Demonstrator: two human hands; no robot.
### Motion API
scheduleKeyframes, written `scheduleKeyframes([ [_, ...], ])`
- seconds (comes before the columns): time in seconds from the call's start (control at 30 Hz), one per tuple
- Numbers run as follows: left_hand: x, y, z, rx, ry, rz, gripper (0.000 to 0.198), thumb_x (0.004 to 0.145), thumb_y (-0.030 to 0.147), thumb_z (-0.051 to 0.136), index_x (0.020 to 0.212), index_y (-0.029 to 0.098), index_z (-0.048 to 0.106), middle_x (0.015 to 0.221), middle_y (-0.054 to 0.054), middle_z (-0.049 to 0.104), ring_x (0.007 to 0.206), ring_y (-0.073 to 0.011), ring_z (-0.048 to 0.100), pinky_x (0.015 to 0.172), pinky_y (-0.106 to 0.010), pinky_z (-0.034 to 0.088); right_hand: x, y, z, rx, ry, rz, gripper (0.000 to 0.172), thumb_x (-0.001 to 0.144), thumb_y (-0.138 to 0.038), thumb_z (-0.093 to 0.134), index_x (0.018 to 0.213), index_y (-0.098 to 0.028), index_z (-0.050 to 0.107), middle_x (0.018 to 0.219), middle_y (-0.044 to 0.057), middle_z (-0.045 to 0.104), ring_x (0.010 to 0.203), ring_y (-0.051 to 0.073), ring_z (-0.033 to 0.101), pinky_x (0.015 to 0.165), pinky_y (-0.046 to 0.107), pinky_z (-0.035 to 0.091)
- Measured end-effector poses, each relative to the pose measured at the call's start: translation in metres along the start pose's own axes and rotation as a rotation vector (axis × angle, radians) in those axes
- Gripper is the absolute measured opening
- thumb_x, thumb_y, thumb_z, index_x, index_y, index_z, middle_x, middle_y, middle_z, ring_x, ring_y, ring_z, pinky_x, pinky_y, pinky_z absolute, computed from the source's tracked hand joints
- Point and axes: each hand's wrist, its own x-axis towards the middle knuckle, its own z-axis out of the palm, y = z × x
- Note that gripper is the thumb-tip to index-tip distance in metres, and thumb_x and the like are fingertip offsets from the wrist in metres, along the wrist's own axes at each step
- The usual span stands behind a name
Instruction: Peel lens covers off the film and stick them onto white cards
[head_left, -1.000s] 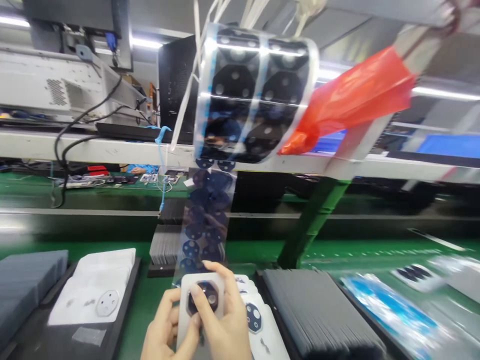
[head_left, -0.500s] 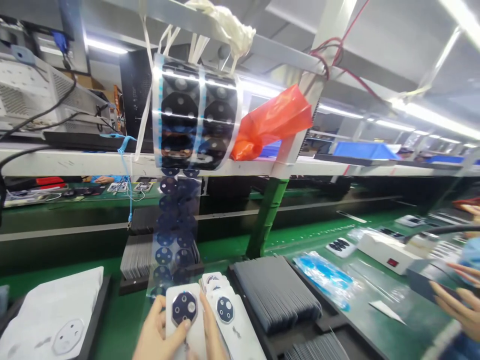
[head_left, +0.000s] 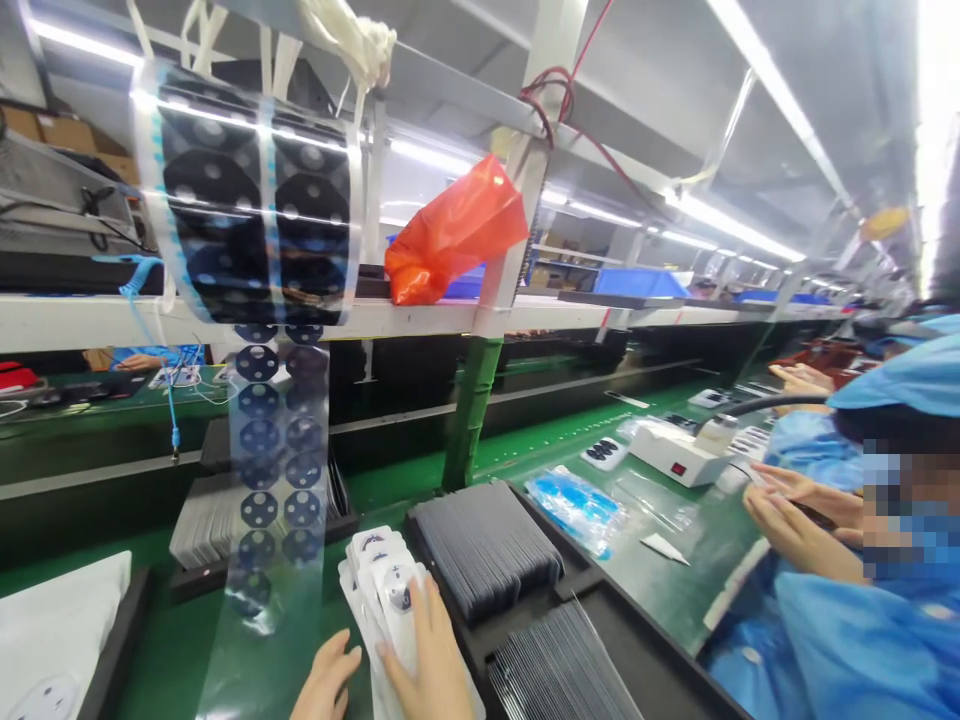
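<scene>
White panels [head_left: 390,612], at least three, in one fan beneath the right grip [head_left: 436,660]

Near, overlapping panels [head_left: 394,615] lie between a film strip [head_left: 279,470] at left and a tray [head_left: 581,582] of sheets [head_left: 487,545] at right; a packet [head_left: 574,505] lies farther right.

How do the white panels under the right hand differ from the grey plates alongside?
The white panels overlap loosely, dark patches showing; the grey plates are packed tightly, mostly edges showing. The panels lie outside the black tray; the plates are inside it. Both are thin pieces grouped together.
</scene>
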Motion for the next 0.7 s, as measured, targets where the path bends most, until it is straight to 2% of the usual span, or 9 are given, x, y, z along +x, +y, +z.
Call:
scheduleKeyframes([
  [0.1,0.006,0.017,0.013,-0.107,0.022,-0.057,0.031,0.083,0.029,0.045,0.112,0.019,0.049,0.147,-0.005,0.033,0.142,-0.0188,0.024,0.121,-0.041,0.019,0.006,-0.010,0.001,-0.025,-0.154,0.101,0.103,0.063,-0.035,0.077,0.147,-0.011,0.022,0.152,0.008,0.009,0.142,0.028,0.013,0.119,0.040,0.025],
  [0.13,0.008,0.023,0.018,-0.135,0.023,-0.062,0.031,0.085,0.030,0.043,0.114,0.019,0.048,0.146,-0.005,0.035,0.140,-0.0174,0.027,0.121,-0.038,0.021,0.007,-0.014,0.001,-0.035,-0.168,0.133,0.113,0.056,-0.035,0.081,0.147,-0.009,0.020,0.152,0.010,0.007,0.142,0.029,0.012,0.120,0.042,0.022],
  [0.2,0.014,0.037,0.028,-0.162,0.032,-0.100,0.037,0.088,0.037,0.042,0.120,0.018,0.045,0.141,-0.007,0.041,0.136,-0.0176,0.034,0.119,-0.036,0.023,0.007,-0.021,-0.002,-0.032,-0.155,0.176,0.121,0.048,-0.031,0.086,0.147,-0.008,0.020,0.151,0.011,0.007,0.142,0.031,0.013,0.120,0.043,0.020],
  [0.27,0.020,0.048,0.036,-0.140,0.030,-0.158,0.048,0.086,0.050,0.042,0.120,0.016,0.045,0.133,-0.010,0.049,0.129,-0.0193,0.043,0.116,-0.035,0.028,0.009,-0.026,-0.008,-0.004,-0.164,0.193,0.122,0.046,-0.026,0.086,0.147,-0.008,0.020,0.151,0.013,0.009,0.141,0.032,0.014,0.119,0.044,0.022],
  [0.33,0.027,0.055,0.040,-0.098,0.037,-0.207,0.054,0.083,0.058,0.040,0.113,0.014,0.049,0.123,-0.011,0.056,0.120,-0.0204,0.051,0.111,-0.034,0.034,0.013,-0.029,-0.017,0.009,-0.230,0.209,0.120,0.049,-0.024,0.083,0.148,-0.008,0.017,0.151,0.013,0.010,0.141,0.032,0.014,0.118,0.044,0.022],
  [0.47,0.040,0.056,0.041,-0.048,0.042,-0.256,0.052,0.080,0.061,0.042,0.097,0.013,0.056,0.102,-0.008,0.065,0.103,-0.0209,0.059,0.101,-0.031,0.041,0.021,-0.029,-0.027,0.031,-0.353,0.238,0.115,0.056,-0.019,0.076,0.149,-0.009,0.010,0.152,0.012,0.007,0.143,0.029,0.010,0.119,0.043,0.020],
  [0.6,0.045,0.055,0.041,-0.016,0.063,-0.253,0.047,0.078,0.060,0.048,0.087,0.015,0.058,0.089,-0.005,0.068,0.092,-0.0189,0.062,0.090,-0.026,0.045,0.023,-0.020,-0.020,0.162,-0.344,0.232,0.116,0.054,-0.014,0.075,0.149,-0.012,0.009,0.152,0.011,0.010,0.143,0.027,0.013,0.119,0.041,0.021],
  [0.7,0.047,0.056,0.040,-0.006,0.031,-0.230,0.047,0.073,0.061,0.056,0.090,0.017,0.060,0.084,-0.002,0.069,0.088,-0.0182,0.063,0.081,-0.025,0.048,0.025,-0.012,-0.014,0.260,-0.337,0.207,0.119,0.050,-0.010,0.075,0.149,-0.013,0.010,0.151,0.011,0.011,0.143,0.026,0.012,0.119,0.041,0.021],
])
